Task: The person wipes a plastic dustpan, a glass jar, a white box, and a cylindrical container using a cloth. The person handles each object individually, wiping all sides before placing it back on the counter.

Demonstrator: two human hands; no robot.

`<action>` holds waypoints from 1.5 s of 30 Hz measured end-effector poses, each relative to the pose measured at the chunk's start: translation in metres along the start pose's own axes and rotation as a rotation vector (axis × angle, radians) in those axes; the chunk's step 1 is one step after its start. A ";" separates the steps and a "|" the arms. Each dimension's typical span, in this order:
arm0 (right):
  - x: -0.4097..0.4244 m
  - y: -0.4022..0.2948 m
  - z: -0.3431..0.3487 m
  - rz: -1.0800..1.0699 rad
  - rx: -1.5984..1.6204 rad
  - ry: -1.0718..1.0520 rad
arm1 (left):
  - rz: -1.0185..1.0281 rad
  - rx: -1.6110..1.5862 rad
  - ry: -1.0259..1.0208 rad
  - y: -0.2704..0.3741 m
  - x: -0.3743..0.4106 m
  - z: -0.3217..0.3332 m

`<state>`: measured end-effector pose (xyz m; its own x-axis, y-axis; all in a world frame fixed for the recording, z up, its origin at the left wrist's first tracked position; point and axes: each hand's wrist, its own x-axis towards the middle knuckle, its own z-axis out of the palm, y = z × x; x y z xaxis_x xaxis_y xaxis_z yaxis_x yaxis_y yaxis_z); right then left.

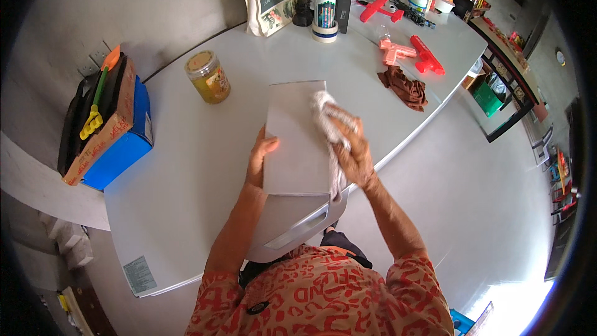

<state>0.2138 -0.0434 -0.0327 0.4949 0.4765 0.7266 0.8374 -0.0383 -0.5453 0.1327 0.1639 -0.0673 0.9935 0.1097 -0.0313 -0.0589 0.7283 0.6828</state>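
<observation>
A pale rectangular box [296, 149] is held over the near side of a light grey surface. My left hand [261, 154] grips its left edge, the thumb on the top face and the other fingers hidden below. My right hand [350, 149] holds a bunched whitish cloth [325, 114] against the box's right edge, slightly blurred, and part of the cloth hangs down past the near corner. Beneath the box's near end lies a grey panel with a slot-like handle [298, 228].
A jar with yellow-green contents [212, 79] stands left, beyond a blue box [123, 154] with toy tools. To the right lie a brown cloth [404, 88], a pink toy pistol [395, 51] and a red toy gun [426, 56]. A patterned bag [273, 2] stands behind.
</observation>
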 end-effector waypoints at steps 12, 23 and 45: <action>0.004 -0.063 0.018 -0.220 -0.158 -0.129 | -0.087 -0.234 -0.127 0.000 -0.013 -0.011; 0.040 -0.009 0.018 0.033 -0.250 0.042 | -0.035 -0.300 -0.113 -0.002 -0.010 -0.019; 0.023 -0.047 0.013 -0.205 -0.317 -0.161 | -0.113 -0.374 -0.127 -0.004 -0.013 0.000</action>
<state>0.1828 -0.0194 0.0044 0.2891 0.6330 0.7182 0.9573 -0.1852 -0.2222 0.1202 0.1600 -0.0698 0.9985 -0.0524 0.0152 0.0431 0.9291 0.3672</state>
